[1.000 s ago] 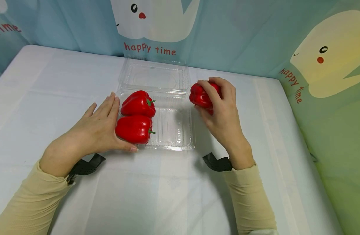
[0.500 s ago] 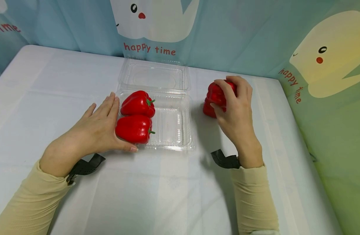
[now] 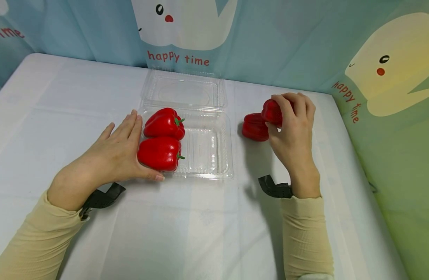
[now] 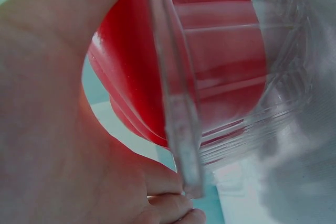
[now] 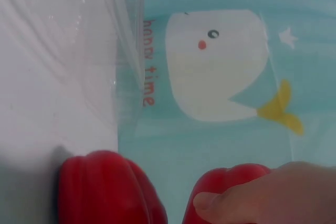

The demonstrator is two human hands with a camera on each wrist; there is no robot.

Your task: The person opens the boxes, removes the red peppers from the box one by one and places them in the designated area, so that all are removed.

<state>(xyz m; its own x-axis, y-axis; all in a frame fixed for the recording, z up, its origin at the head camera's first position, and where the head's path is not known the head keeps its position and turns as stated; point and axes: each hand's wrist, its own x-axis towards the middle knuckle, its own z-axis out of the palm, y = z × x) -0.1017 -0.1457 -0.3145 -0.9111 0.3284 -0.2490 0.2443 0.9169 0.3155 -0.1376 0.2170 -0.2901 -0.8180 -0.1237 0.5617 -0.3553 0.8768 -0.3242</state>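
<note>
My right hand (image 3: pixel 293 128) grips a red bell pepper (image 3: pixel 272 112), with its thumb and fingers around it. Directly left of that pepper, a second red bell pepper (image 3: pixel 255 127) rests on the table; in the right wrist view the held pepper (image 5: pixel 223 182) appears beside the resting pepper (image 5: pixel 105 190). Two red bell peppers with green stems, the far one (image 3: pixel 163 123) and the near one (image 3: pixel 159 154), lie in the left half of a clear plastic clamshell container (image 3: pixel 209 173). Fingers straight, my left hand (image 3: pixel 116 151) rests against the container's left edge, its thumb along the near edge.
The container's clear lid (image 3: pixel 184 91) lies folded back toward the curtain (image 3: pixel 277 42). A white cloth covers the table (image 3: pixel 165 233), whose far edge meets the curtain.
My right hand has moved to the right with the bell pepper, uncovering more of the pepper on the table. The left hand and the peppers in the container have stayed put.
</note>
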